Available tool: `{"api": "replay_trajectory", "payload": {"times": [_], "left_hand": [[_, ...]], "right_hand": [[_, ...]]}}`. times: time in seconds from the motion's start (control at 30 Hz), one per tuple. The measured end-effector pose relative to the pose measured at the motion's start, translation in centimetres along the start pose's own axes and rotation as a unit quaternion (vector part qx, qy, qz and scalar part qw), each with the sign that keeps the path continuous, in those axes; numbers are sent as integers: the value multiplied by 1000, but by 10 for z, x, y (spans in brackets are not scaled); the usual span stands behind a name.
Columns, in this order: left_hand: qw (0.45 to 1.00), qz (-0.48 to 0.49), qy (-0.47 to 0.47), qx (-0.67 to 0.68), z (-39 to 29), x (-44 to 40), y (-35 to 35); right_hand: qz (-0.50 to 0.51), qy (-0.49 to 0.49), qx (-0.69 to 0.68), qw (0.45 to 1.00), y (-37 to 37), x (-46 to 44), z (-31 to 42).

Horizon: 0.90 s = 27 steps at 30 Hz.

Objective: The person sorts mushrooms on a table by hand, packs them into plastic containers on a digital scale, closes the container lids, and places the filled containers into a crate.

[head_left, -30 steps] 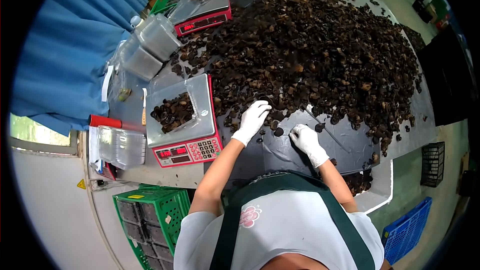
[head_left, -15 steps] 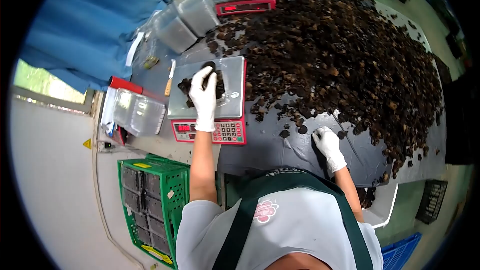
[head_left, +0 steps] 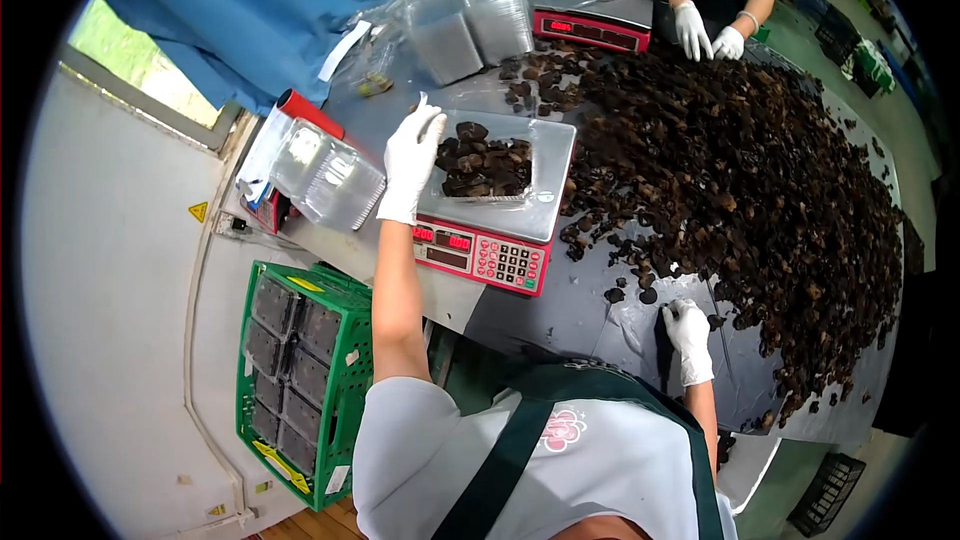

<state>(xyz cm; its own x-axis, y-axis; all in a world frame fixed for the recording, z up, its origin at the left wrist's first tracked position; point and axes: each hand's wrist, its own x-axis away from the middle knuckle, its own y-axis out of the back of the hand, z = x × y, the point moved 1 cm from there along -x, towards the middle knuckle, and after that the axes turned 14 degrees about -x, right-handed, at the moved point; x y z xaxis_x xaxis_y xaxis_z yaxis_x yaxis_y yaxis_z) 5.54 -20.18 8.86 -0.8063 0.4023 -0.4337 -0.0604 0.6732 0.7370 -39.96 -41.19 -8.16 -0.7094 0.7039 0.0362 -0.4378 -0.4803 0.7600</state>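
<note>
My left hand (head_left: 412, 162), in a white glove, is at the left edge of a red and silver digital scale (head_left: 553, 202). Its fingers are bent around a knife (head_left: 423, 100), whose pale tip pokes out above them; the rest is hidden. Dark mushroom pieces (head_left: 487, 162), probably wood ear, lie in a clear plastic tray (head_left: 500, 197) on the scale's plate. Lower right, my gloved right hand (head_left: 688, 340) rests on the dark tabletop with curled fingers; what they hold, if anything, is hidden. A thin dark rod (head_left: 724, 340) lies just right of it.
A large heap of mushrooms (head_left: 740, 200) covers the table's right side. Clear plastic containers (head_left: 445, 35) are stacked at the back left, near a second scale (head_left: 590, 30). Across the table, a co-worker's gloved hands (head_left: 692, 32) touch the heap. A green crate (head_left: 345, 370) stands lower left.
My left hand has left the mushrooms on the scale and moved left to the knife. My right hand stays on the table. The view has shifted, showing more of the co-worker.
</note>
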Motion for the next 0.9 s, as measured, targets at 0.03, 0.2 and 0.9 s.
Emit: {"api": "replay_trajectory", "payload": {"times": [0.03,0.2,0.9], "left_hand": [[999,-30,-12,13,12,-2,2],[998,-25,49,27,50,8,19],[987,108,-119,-23,71,50,-26]], "right_hand": [[-2,-5,4,1000,3,-1,4],[-62,25,-29,997,11,-7,16],[-44,34,-210,976,-16,-142,213]]}}
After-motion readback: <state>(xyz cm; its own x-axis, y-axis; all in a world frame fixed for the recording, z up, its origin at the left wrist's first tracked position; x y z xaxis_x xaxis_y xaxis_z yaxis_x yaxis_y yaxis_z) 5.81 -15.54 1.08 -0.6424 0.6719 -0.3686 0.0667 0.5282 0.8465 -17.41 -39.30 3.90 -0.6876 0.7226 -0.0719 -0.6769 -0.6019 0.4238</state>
